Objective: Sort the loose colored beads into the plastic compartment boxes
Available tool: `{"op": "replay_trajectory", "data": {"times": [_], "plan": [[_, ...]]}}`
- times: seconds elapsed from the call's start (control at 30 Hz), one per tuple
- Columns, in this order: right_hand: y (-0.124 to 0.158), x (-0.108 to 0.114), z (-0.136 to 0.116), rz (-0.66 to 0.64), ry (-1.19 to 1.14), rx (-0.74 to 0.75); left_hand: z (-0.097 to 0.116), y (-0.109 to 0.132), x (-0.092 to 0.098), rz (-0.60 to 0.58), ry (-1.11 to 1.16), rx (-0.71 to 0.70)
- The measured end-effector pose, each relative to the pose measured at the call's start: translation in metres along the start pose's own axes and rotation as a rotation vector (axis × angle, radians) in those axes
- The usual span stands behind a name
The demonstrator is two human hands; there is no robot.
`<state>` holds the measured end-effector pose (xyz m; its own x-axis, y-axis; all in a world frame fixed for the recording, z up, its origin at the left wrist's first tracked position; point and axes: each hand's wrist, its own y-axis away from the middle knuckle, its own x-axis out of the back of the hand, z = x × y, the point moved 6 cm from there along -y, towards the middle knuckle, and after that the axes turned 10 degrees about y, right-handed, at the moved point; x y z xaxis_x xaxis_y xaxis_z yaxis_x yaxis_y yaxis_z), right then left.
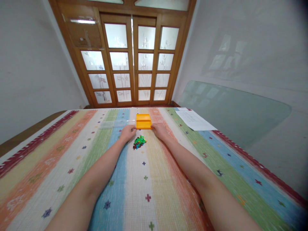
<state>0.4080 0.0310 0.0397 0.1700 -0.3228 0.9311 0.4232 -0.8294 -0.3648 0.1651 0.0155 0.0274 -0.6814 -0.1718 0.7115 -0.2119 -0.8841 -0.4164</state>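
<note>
An open orange box [143,125] with a divider across it sits toward the far part of the table. At its near left corner are the pinched fingers of my left hand [128,132]. My right hand [159,129] grips the near right corner, thumb and fingers closed on the edge. Just in front of the box, between my forearms, lies a small heap of tiny green, brown, yellow and blue pieces [140,141]; their exact kind is too small to tell. Clear plastic boxes [119,123] stand in a row left of the orange one, and another clear box [157,119] is at its right.
A striped cloth [146,179] covers the table. Sheets of white paper [195,120] with writing lie at the far right. A pane of glass [231,109] leans on the right wall, and wooden glazed doors [134,61] stand beyond the table.
</note>
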Motion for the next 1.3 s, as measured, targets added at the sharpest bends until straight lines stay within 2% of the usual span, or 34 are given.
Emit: {"op": "replay_trajectory", "data": {"times": [0.4, 0.83, 1.3], "plan": [[-0.0013, -0.0041, 0.0043, -0.011, 0.018, -0.043, -0.0023, -0.0003, 0.0010, 0.000, 0.027, 0.020], [0.0004, 0.0037, 0.0003, -0.025, -0.006, -0.077, 0.0017, -0.0008, -0.0008, -0.013, 0.002, -0.056], [0.0036, 0.0028, 0.0075, 0.003, 0.031, -0.152, -0.0011, -0.0002, 0.0003, 0.006, -0.001, -0.033]]}}
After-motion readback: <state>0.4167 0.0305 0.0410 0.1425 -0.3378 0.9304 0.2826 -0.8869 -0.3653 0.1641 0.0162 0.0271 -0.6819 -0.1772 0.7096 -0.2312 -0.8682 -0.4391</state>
